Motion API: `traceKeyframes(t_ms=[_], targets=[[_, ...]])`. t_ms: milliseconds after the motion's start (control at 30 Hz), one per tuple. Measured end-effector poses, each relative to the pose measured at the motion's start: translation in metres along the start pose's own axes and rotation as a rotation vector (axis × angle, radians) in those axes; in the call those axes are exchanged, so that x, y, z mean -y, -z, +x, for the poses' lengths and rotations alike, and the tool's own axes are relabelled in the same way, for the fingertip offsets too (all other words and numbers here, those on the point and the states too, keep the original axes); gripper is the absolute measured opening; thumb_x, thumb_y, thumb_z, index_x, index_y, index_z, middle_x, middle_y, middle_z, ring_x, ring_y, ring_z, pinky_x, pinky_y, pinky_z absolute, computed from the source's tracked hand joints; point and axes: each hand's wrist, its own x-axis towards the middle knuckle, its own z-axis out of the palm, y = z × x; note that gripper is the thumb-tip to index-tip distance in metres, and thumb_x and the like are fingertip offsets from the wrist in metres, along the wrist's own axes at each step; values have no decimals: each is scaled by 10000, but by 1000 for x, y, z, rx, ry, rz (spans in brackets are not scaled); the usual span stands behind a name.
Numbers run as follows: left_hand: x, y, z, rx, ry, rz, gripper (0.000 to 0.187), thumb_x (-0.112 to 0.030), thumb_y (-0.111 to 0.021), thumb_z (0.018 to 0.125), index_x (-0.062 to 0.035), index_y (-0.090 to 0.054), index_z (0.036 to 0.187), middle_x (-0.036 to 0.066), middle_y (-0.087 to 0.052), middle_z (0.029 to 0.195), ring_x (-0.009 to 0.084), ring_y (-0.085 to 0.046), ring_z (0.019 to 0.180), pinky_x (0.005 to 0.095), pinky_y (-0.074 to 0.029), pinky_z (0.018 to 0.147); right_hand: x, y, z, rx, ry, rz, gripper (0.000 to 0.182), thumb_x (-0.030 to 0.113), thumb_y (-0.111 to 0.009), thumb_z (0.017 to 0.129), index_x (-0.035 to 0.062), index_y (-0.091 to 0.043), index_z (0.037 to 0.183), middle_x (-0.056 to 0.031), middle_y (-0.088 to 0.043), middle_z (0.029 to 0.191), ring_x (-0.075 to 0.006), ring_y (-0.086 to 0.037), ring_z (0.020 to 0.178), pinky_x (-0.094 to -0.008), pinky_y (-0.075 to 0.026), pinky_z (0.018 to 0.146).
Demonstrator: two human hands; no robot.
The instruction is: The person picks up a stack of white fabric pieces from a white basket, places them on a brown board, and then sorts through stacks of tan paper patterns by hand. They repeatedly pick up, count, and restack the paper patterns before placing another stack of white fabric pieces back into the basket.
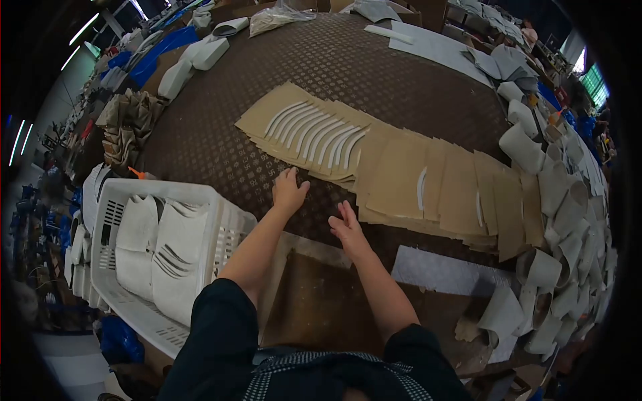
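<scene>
My left hand (289, 192) hovers over or rests on the brown patterned table cover (227, 170), thumb apart from the slightly bent fingers and nothing visible in them. Just to its right, my right hand (348, 229) has its fingers stretched out and holds nothing. Beyond both hands lies a row of overlapping brown paper sheets (394, 170). Several curved white strips (314, 137) lie side by side on the left part of that row. A single white strip (421, 189) sits farther right on the sheets, nearest to my right hand.
At my left stands a white plastic crate (217, 230) holding stacked pale grey pieces (179, 240). Folded brown paper (128, 123) is heaped behind it. Many curled pale pieces (558, 220) crowd the right edge. A clear plastic bag (284, 18) lies at the far side.
</scene>
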Motion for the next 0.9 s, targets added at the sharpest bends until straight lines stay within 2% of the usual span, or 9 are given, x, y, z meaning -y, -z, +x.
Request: traceKeyframes(t_ms=[100,133,300,333,433,533,633,833,900], targets=[[2,13,65,-10,118,138,625,-314,-611,883,-64,-371,1403,152,-352,1443,330,-326,1340,535,-259,1092,-1,-3,38,-68,231,-200,582,162,-642,896,20,-383,1398,-87,-516,1326,-104,-548,1001,-249,-456,833],[5,19,89,-55,137,163,616,-324,-598,890,-57,-375,1398,157,-356,1438,335,-329,1337,536,-260,1092,7,-10,38,-25,300,-182,404,114,-626,902,10,-508,1274,-59,-593,1159,-100,-565,944,-243,-474,808],[49,27,226,-166,221,139,616,-378,-548,906,-46,-378,1395,183,-383,1419,341,-343,1329,544,-265,1089,68,-48,55,-7,447,-408,435,141,-641,888,23,-519,1288,-94,-584,1141,-160,-560,1056,-286,-448,913],[66,24,253,-194,212,175,630,-408,-532,908,-53,-372,1403,169,-376,1435,334,-336,1341,544,-259,1092,68,-42,73,-5,395,-436,560,199,-643,879,-3,-436,1359,-169,-514,1285,-251,-480,1210,-356,-388,1015],[86,23,302,-272,199,391,723,-527,-478,907,-72,-325,1447,124,-324,1497,306,-304,1379,548,-232,1109,55,-23,117,-206,510,-922,714,247,-656,855,-29,-316,1420,-238,-325,1458,-368,-360,1295,-428,-299,1082],[105,26,334,-258,212,432,808,-613,-443,886,-91,-276,1479,107,-274,1531,283,-272,1403,548,-211,1121,44,-23,120,-188,356,-1070,838,260,-680,818,-36,-220,1453,-269,-126,1532,-461,-279,1307,-478,-252,1096],[120,27,353,-30,323,303,838,-646,-446,868,-133,-241,1499,94,-270,1537,275,-260,1410,558,-202,1123,34,-24,125,-225,385,-1096,881,265,-696,800,-28,-197,1464,-270,-88,1537,-474,-276,1302,-493,-256,1089],[104,0,312,-253,42,302,719,-640,-493,844,-115,-527,1333,83,-476,1359,295,-435,1245,448,-387,1015,47,-21,128,-231,386,-990,863,215,-718,785,-45,-240,1454,-271,-244,1500,-406,-270,1350,-439,-250,1106],[91,-7,295,-234,39,298,699,-612,-511,845,-116,-521,1338,95,-472,1363,296,-424,1253,443,-383,1016,48,-16,129,-234,400,-883,830,207,-714,798,-45,-264,1447,-269,-289,1479,-372,-313,1335,-420,-269,1099]])
